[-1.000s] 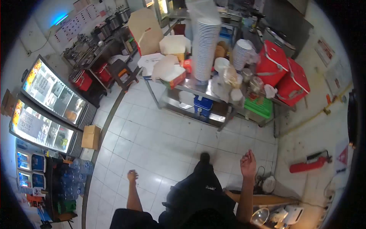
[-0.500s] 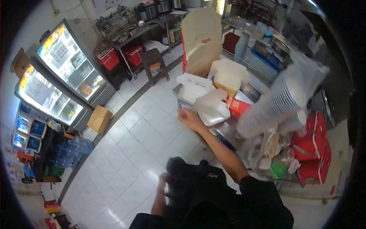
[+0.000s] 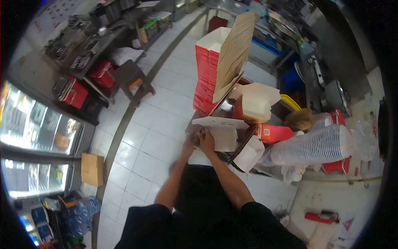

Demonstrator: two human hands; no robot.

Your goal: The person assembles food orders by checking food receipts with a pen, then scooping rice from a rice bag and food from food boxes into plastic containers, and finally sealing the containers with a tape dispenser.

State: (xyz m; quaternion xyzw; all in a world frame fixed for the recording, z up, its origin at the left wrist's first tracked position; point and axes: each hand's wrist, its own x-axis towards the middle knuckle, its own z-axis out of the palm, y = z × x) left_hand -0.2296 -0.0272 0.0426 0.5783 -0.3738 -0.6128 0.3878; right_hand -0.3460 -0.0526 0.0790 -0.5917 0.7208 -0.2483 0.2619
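Hands meet at the surface's [image 3: 226,109] near edge: right hand [image 3: 207,141] clamps the white carton's [image 3: 224,137] corner, left hand [image 3: 190,144] touches it too, grip unclear. Carton lies flat near the red box stack [image 3: 206,79].

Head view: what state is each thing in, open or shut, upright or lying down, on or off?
Carton: half folded, flap open.
Left hand: at the carton's edge, grip unclear.
Right hand: at the carton's edge, grip unclear.
Red stack: upright.
White box: open.
Plate stack: standing, plastic over its top.
Fridges: lit, doors shut.
Stool: upright.
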